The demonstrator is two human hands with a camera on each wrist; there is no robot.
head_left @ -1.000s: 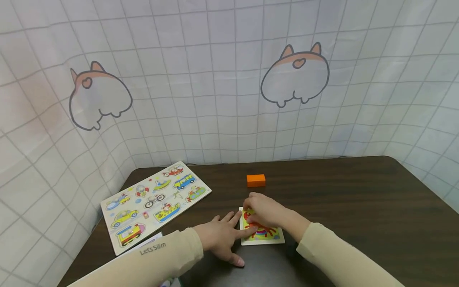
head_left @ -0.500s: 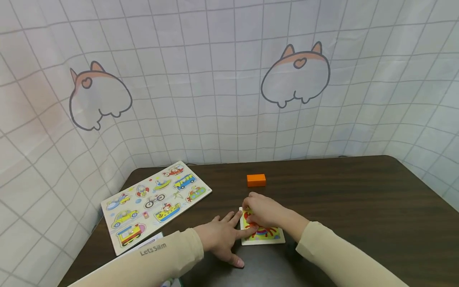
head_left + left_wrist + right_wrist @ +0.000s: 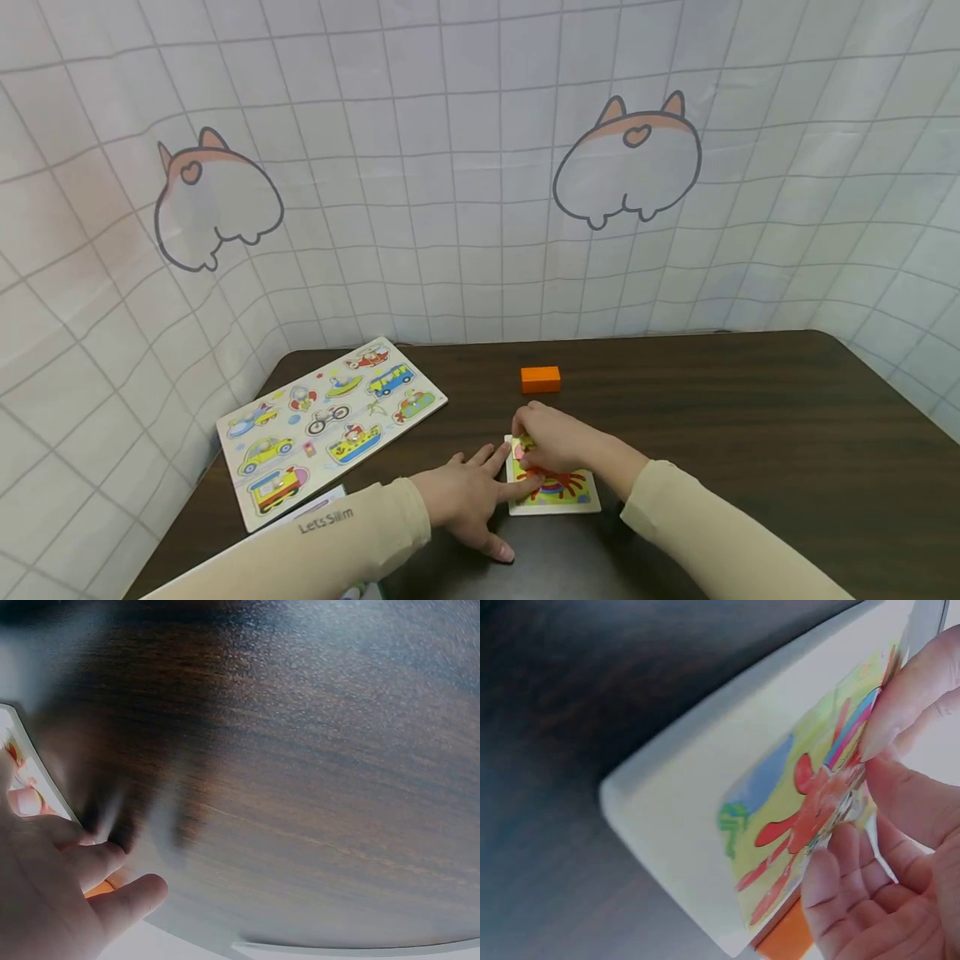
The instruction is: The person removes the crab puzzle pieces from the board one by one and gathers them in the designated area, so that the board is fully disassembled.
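Note:
A small square puzzle board with a red crab picture lies on the table before me. My left hand is spread flat at its left side, index finger on the board and thumb on the table. Bent over the board's upper part, my right hand pinches a thin puzzle piece. In the right wrist view that piece shows as a white edge between thumb and fingers; its picture is mostly hidden. In the left wrist view my left hand lies beside the board's edge.
An orange block sits behind the small board. At the left lies a large wooden puzzle board with vehicle pictures. A white flat item is partly under my left sleeve. A grid-patterned curtain hangs behind the table.
Pink now shows at the board's upper left beside my right fingers, where red showed before. The left hand keeps its place on the board. The view has shifted slightly.

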